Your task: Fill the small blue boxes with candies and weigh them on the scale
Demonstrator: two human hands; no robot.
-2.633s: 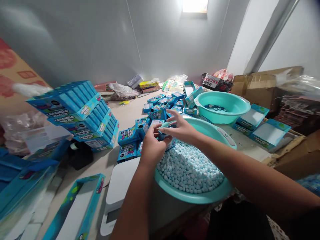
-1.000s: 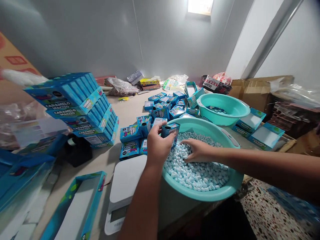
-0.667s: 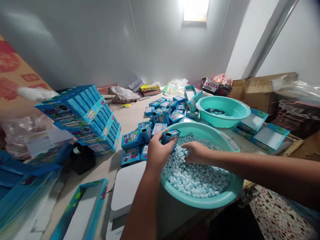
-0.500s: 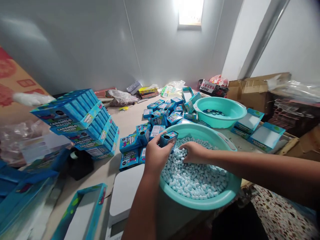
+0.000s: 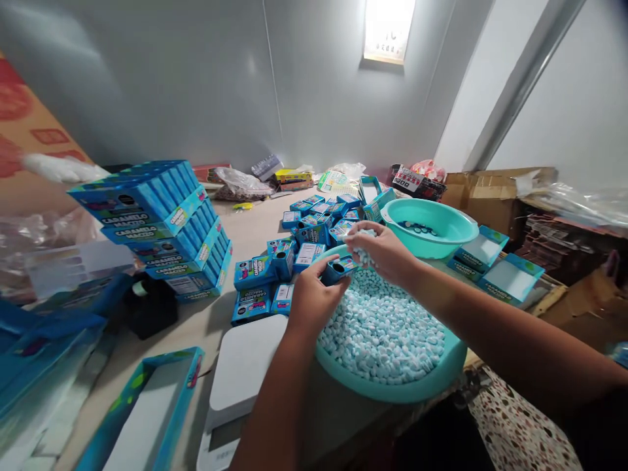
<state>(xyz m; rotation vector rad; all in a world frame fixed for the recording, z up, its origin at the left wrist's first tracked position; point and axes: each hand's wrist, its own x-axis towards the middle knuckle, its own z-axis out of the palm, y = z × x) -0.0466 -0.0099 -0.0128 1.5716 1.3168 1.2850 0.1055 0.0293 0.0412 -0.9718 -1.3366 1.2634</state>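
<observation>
My left hand (image 5: 316, 294) is wrapped round a small blue candy box (image 5: 339, 267), whose top has a round dark hole. Just above and to the right of that box, my right hand (image 5: 377, 248) is closed round a heap of pale blue and white candies (image 5: 364, 243). Both hands are over the turquoise basin (image 5: 392, 392), which is filled with loose candies (image 5: 387, 333) of the same kind. Several more small blue boxes (image 5: 255, 271) lie in a pile beyond my left hand.
A white scale (image 5: 248, 366) stands left of the basin, beside a blue display tray (image 5: 147, 405). Filled display boxes (image 5: 167, 229) are stacked at the left. A second turquoise basin (image 5: 434, 219) with dark round pieces stands behind, near blue trays (image 5: 513, 275) and a cardboard carton (image 5: 490, 190).
My right hand has risen out of the candies with a handful and is now above the box. My left hand still holds the box, near the basin's left rim.
</observation>
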